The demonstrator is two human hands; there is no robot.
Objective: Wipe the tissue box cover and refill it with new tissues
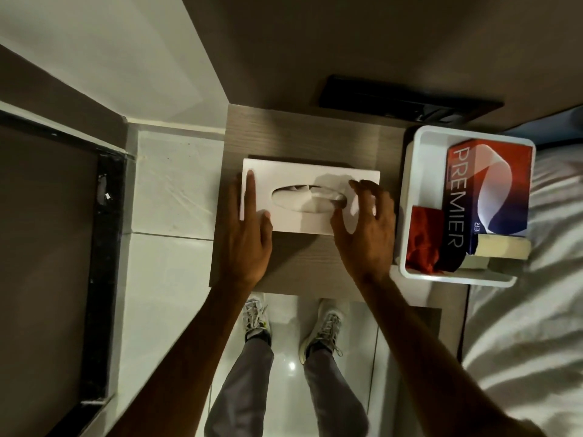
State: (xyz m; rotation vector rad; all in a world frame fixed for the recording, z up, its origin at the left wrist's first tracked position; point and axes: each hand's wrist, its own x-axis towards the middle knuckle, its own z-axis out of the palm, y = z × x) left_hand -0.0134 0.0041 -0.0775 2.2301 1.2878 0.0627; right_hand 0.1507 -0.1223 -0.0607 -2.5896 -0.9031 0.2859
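in the middle of the frame we see the white rectangular tissue box cover (303, 197) lying flat on the small grey wood-grain worktop (299, 137), its oval slot facing up with crumpled white tissue (310, 198) showing in the opening. our left hand (249, 228) rests flat against the cover's left end, fingers straight and spread, its grip not closed on anything. our right hand (366, 228) sits at the cover's right end with the fingers arched over the top and the thumb at the near edge; the grip looks loose and open, and the fingertips hide the right end of the slot, so we cannot tell if they pinch any tissue.

at the right of the frame, just beside the worktop, a white rounded plastic tray (410, 197) holds a red, white and dark blue tissue carton marked "premier" (492, 190), a crumpled red cloth (422, 238) in its lower left corner and a pale rectangular sponge-like block (498, 249) along its lower edge. a white bed sheet (536, 310) fills the lower right. a dark flat panel (403, 99) lies at the back of the worktop, upper centre. in the lower centre, grey trousers (249, 380) and pale laced trainers (255, 316) stand on the glossy white tiled floor (170, 279). a dark framed panel (47, 247) runs down the left of the frame.
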